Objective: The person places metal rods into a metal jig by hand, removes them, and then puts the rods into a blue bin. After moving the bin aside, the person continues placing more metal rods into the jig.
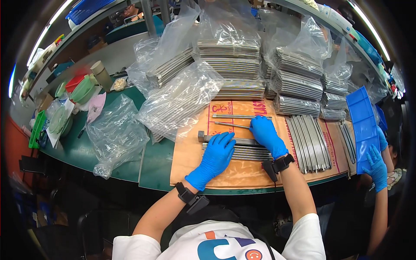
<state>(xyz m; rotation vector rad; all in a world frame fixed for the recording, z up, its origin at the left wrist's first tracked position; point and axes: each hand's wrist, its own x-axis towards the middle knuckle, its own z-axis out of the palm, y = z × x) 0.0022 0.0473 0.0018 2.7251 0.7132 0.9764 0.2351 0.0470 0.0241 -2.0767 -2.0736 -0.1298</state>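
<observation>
My left hand (216, 157), in a blue glove, lies with fingers stretched over a square-ended metal bar (246, 141) and a row of shiny metal rods (252, 154). Farther right, my right hand (266, 135), also gloved, has its fingers curled at the right end of a thin metal rod (232, 125); the fingertips are partly hidden. Just beyond lies another metal rod (229, 116), roughly parallel. All of this rests on brown printed paper (190, 167). A wide row of rods (308, 145) is laid out to the right of my right hand.
Plastic-wrapped rod stacks (229, 67) line the back, with more bundles (299, 82) at back right. At the right edge another person's gloved hand (376, 168) holds a blue tray (363, 130). Left lie a crumpled clear bag (117, 136) and green baskets (82, 90).
</observation>
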